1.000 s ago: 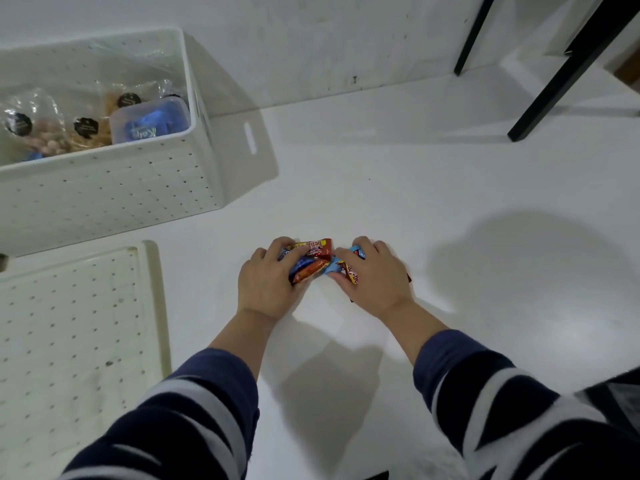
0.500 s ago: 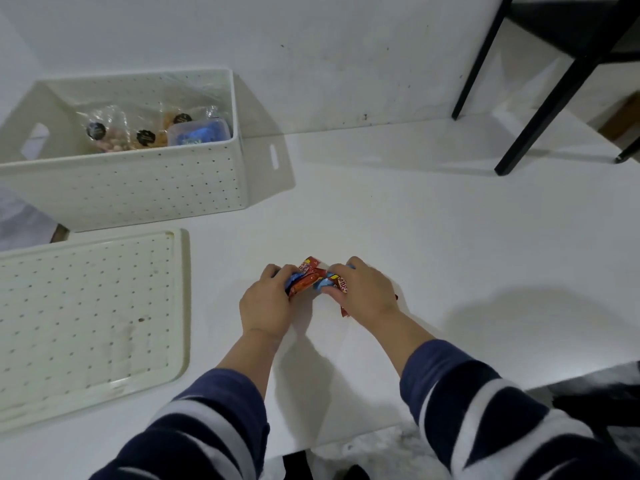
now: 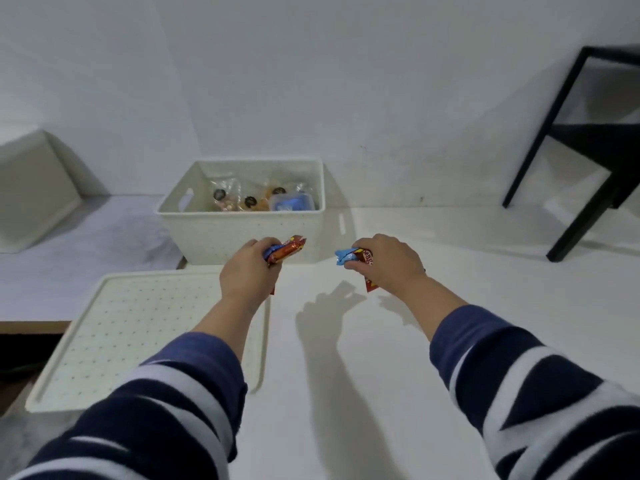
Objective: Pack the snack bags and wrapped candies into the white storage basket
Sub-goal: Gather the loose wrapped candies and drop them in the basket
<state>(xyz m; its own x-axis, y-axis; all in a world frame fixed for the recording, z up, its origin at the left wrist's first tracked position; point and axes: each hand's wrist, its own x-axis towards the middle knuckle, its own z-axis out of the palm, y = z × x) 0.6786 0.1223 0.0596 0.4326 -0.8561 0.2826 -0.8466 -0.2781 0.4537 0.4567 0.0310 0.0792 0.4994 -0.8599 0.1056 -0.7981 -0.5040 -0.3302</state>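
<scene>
Head view: white basket (image 3: 242, 233) with snack bags (image 3: 242, 197) inside, both hands' fingers (image 3: 263, 244) clamped on wrapped candies (image 3: 287, 252).

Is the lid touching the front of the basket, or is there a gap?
Cannot tell. In the head view, the left hand covers part of where the lid nears the basket, and the exposed stretch shows no plain gap.

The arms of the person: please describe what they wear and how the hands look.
Both arms wear long knitted sleeves, navy blue with broad white stripes. The left sleeve and the right sleeve end partway along the forearms, so the wrists are uncovered. The left hand and right hand are bare: no gloves, rings or watch can be seen.
</scene>
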